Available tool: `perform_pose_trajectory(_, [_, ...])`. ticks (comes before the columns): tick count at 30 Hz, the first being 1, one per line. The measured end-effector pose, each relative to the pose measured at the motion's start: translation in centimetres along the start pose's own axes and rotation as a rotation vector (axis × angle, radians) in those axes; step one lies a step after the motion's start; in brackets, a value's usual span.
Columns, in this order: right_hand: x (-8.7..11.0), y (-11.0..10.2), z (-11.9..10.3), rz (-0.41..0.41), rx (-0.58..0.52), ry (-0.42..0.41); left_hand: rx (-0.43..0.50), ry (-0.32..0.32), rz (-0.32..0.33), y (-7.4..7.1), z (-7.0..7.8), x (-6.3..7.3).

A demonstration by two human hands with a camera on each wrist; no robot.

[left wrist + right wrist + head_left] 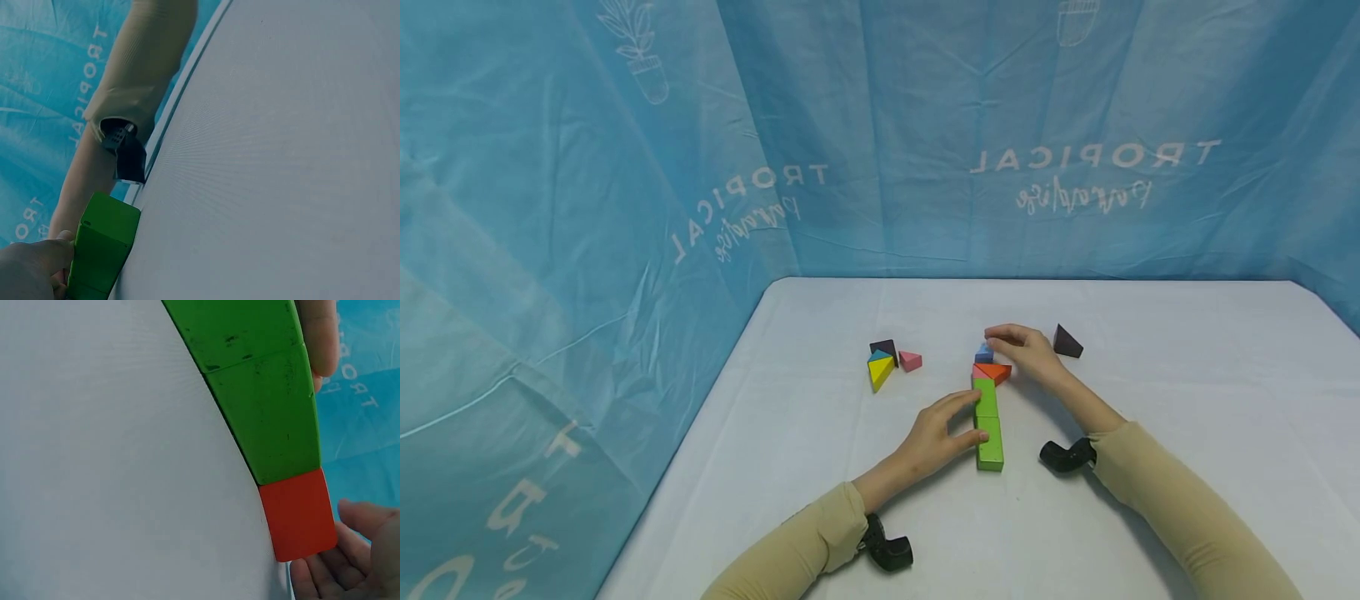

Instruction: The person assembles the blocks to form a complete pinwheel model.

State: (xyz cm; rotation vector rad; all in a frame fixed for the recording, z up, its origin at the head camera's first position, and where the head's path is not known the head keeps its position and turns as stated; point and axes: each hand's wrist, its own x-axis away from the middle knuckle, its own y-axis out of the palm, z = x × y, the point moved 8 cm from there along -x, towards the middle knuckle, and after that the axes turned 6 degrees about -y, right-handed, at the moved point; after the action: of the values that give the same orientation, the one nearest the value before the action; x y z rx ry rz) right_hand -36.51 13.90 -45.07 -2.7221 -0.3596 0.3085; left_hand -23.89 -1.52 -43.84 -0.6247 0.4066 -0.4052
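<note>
Two green blocks point(989, 442) lie end to end in a line. At their far end sit a red-orange triangular block point(998, 372), a small pink block point(977, 374) and a blue triangular block point(983, 357). My left hand point(936, 437) rests along the line's left side, its spread thumb and fingers touching the green blocks. With bent fingers, my right hand point(1026, 348) holds the blue block near its top. In the right wrist view, the red-orange block point(299, 515) hides the blue one; beyond it, the right fingers point(340, 562) are curled.
To the left lie a yellow-and-blue triangular block point(881, 370), a dark block point(883, 346) and a pink block point(911, 361). Another dark triangular block point(1067, 342) stands behind my right wrist. Blue printed cloth point(887, 167) hangs around the white table point(1150, 350).
</note>
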Motion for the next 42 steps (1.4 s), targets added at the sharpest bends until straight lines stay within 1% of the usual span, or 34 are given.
perform_pose_trajectory(6, [-0.2, 0.2, 0.0, -0.005, 0.01, 0.001, -0.001, 0.003, 0.002, 0.0, 0.1, 0.0])
perform_pose_trajectory(14, [0.1, 0.6, 0.0, -0.034, -0.01, 0.041, -0.008, -0.004, 0.004, 0.0, -0.1, 0.0])
perform_pose_trajectory(17, [0.3, 0.6, -0.1, -0.034, -0.002, 0.037, -0.011, 0.004, 0.009, -0.1, -0.1, 0.0])
perform_pose_trajectory(18, [0.5, 0.7, -0.6, -0.035, 0.002, 0.035, -0.011, 0.008, 0.01, -0.1, -0.1, 0.0])
perform_pose_trajectory(22, [0.7, 0.7, -0.7, -0.03, 0.009, 0.024, -0.012, 0.009, 0.011, -0.1, 0.0, 0.0])
perform_pose_trajectory(24, [0.8, 0.7, -0.7, -0.029, 0.014, 0.029, -0.009, 0.003, 0.008, -0.1, -0.1, 0.0])
perform_pose_trajectory(25, [0.7, 0.7, -0.1, -0.026, 0.013, 0.031, -0.008, 0.0, 0.005, 0.0, -0.1, 0.0])
perform_pose_trajectory(32, [1.0, 0.7, -0.5, -0.024, 0.01, 0.036, -0.005, -0.001, 0.006, 0.0, -0.1, 0.0])
perform_pose_trajectory(39, [1.2, 0.8, -0.4, -0.015, 0.019, 0.06, -0.001, 0.007, 0.008, 0.0, 0.0, 0.0])
perform_pose_trajectory(42, [1.2, 0.5, -0.5, -0.006, 0.026, 0.066, 0.003, 0.009, 0.009, 0.0, 0.0, 0.0])
